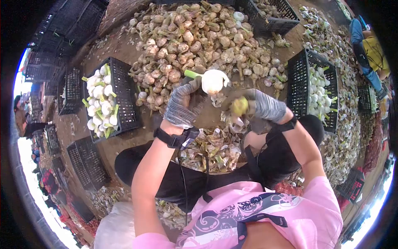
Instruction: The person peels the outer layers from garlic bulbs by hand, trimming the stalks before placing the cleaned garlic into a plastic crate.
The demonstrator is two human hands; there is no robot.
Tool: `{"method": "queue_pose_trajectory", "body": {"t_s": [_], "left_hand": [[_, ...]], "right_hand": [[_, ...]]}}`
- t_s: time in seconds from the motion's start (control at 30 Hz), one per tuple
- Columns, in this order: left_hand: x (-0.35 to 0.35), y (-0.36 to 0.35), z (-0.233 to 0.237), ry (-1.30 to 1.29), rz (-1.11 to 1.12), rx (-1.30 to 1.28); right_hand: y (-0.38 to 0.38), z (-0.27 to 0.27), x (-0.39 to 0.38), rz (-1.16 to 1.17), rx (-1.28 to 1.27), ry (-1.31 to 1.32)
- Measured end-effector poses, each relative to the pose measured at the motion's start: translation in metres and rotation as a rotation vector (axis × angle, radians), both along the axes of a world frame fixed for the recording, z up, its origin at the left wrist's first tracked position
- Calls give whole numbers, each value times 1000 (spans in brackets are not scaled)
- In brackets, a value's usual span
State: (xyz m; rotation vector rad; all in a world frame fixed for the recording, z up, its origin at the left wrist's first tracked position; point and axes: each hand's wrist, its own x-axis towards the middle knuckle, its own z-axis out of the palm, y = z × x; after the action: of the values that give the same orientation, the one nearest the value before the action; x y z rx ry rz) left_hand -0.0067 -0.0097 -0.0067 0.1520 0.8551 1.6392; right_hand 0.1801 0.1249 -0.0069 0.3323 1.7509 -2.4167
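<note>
My left hand (184,101), in a grey striped work glove, grips a peeled white garlic bulb (214,81). The bulb's short green stem (192,74) points left, and loose skin hangs at its right side. Just right of and below the bulb is my right hand (261,104), gloved alike, with its fingers curled. At those fingers shows a small yellow-green thing (239,106), blurred by motion, whose kind I cannot make out. Beyond both hands lies a large heap of unpeeled garlic (178,41). Below them, between my legs, are discarded garlic skins (213,151).
A black crate (126,99) of trimmed white garlic stands at left, another crate (302,79) at right. At the back is a black crate (273,25). Skins (346,137) cover the ground at right. A person in yellow (373,52) sits at far right. Stacked crates (62,29) stand at upper left.
</note>
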Motion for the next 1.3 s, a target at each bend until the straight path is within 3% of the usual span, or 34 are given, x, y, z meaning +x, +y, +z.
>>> {"method": "queue_pose_trajectory", "body": {"t_s": [0.03, 0.07, 0.13, 0.17, 0.2, 0.27, 0.3, 0.33, 0.43, 0.47, 0.53, 0.57, 0.6, 0.7, 0.77, 0.8, 0.83, 0.87, 0.93, 1.0, 1.03, 1.07, 1.13, 1.17, 1.23, 1.27, 1.3], "left_hand": [[2, 1, -1, -73, 10, 10], [3, 3, -2, -145, 15, 20], [6, 6, -7, -194, -5, 29], [7, 6, -11, -242, -20, 35], [6, 6, -16, -244, -22, 34], [4, 5, -25, -456, -105, 27], [4, 5, -22, -455, -106, 26], [5, 4, -18, -452, -77, 29], [-1, 1, -26, -464, -7, 16], [-3, 0, -34, -482, 31, -1], [-4, -1, -39, -496, 29, 8], [-4, -1, -41, -506, 16, 18], [-2, 1, -41, -505, 14, 21], [6, 7, -40, -570, 100, -19], [7, 8, -42, -391, 147, -178], [10, 9, -42, -393, 150, -178], [13, 9, -42, -381, 165, -193], [16, 9, -41, -369, 176, -210], [18, 6, -42, -307, 122, -216], [19, 4, -40, -233, 155, -218], [18, 3, -42, -236, 160, -213], [17, 3, -44, -271, 200, -247], [15, 3, -46, -305, 240, -278], [15, 2, -48, -234, 246, -254], [19, 0, -40, -168, 259, -236], [23, -1, -34, -25, 265, -285], [25, 0, -26, 121, 264, -332]], "right_hand": [[6, 2, -4, 82, 406, 87], [6, 7, -6, 82, 408, 85], [2, 15, -13, -223, 974, -125], [-2, -2, -17, -480, 763, 13], [-6, -4, -21, -481, 762, 9], [-13, -5, -27, -599, 635, 294], [-19, 0, -23, -582, 473, 20], [-22, 2, -21, -582, 472, 21], [-15, 18, -12, -285, 0, 54], [-9, 26, -10, -280, 1, 52], [6, 34, -5, -421, -618, 374], [15, 26, 5, -624, -805, 257], [23, 16, 3, -625, -801, 259], [26, -12, -11, -537, 766, 7], [8, -12, -22, -620, 359, 99], [-11, 4, -25, -541, 1016, 178], [-17, 4, -28, -471, 1272, 296], [-21, 2, -27, -380, 1302, 254], [-8, -10, -27, -440, 1223, 360], [6, -20, -32, -888, 783, 127], [18, -11, -34, -953, 912, 127], [35, -30, -33, -877, 943, 6], [32, -35, -32, -596, 1401, 263], [26, -38, -31, -593, 1401, 267], [-2, -29, -33, -587, 806, 36], [-9, -27, -35, -582, 803, 31], [-15, -25, -37, -577, 632, 8]]}}
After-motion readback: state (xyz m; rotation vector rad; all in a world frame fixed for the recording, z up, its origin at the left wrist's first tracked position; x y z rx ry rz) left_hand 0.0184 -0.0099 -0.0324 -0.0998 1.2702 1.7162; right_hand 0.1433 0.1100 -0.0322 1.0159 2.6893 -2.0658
